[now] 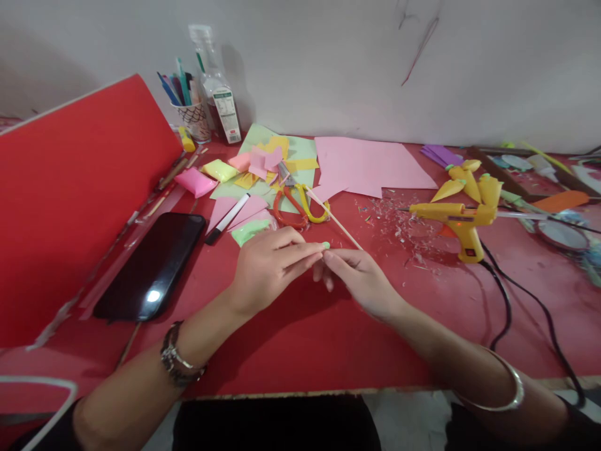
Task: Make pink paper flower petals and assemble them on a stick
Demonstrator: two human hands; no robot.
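Note:
Above the front half of the red table, my left hand and my right hand meet at the fingertips. A tiny lump of light green clay shows between them, pinched by the fingers of both hands; most of it is hidden. Behind my left hand lies an open packet of the same green clay. A thin wooden stick rests just beyond my right hand, its upper end across scissors with orange and yellow handles.
A yellow glue gun with a black cord lies right, near yellow paper cones. Pink paper and clay packets are at the back. A phone, marker and red board are left; a glass bottle stands behind.

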